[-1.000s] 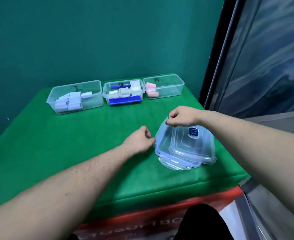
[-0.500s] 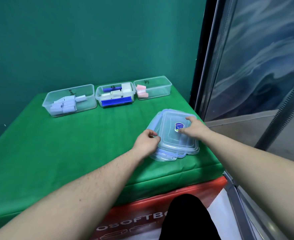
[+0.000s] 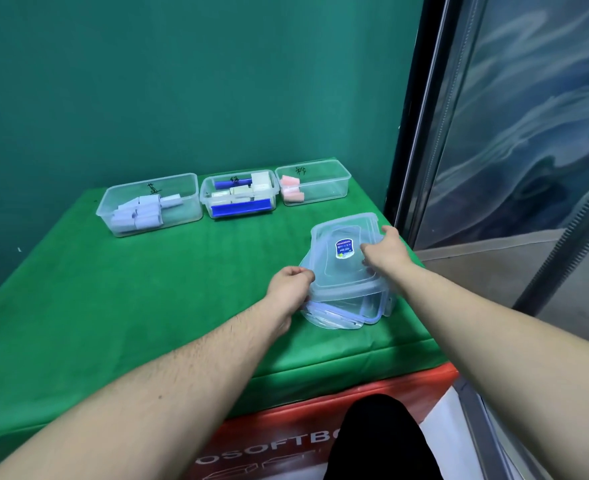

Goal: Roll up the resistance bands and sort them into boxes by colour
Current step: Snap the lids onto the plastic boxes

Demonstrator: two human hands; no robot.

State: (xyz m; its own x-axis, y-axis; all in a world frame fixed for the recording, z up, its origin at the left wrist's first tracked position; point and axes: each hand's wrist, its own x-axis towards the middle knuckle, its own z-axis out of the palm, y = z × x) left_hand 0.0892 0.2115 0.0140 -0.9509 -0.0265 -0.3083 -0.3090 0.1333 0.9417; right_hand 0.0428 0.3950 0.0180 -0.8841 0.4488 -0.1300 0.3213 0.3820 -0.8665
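Since a moment ago, right hand [image 3: 388,252] has shifted to the top lid's [image 3: 345,258] right edge, its fingers gripping it. Left hand [image 3: 291,284] pinches the stacked lids' [image 3: 355,313] left edge near the bench's [image 3: 147,306] front right corner. Along the far edge stand three clear boxes: white rolled bands [image 3: 140,213], blue and pale rolls [image 3: 241,195], pink rolls [image 3: 291,190].

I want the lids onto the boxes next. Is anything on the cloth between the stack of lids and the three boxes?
Nothing visible. Bare green cloth lies between the lid stack and the boxes. The right hand holds the top lid; the left hand holds the stack's left edge.
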